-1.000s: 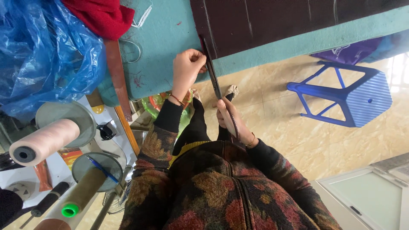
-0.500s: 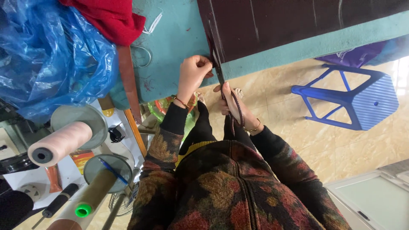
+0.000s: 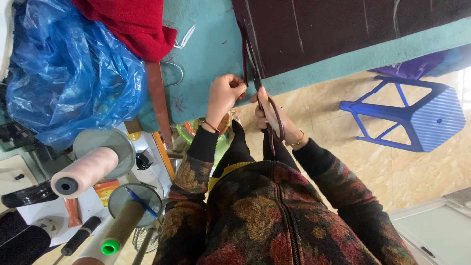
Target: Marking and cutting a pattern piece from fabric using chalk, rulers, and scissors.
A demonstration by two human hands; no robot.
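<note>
While the right hand [image 3: 273,114] grips scissors [image 3: 259,82] and left fingers [image 3: 234,87] pinch the cloth [image 3: 343,29] edge close beside the blades, a slip could nick them or skew the cut.

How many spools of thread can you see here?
2, both at lower left beside the person's left arm. A pale pink spool lies higher up; a tan spool with a green core end lies below it. Others may be hidden past the picture's edge.
</note>
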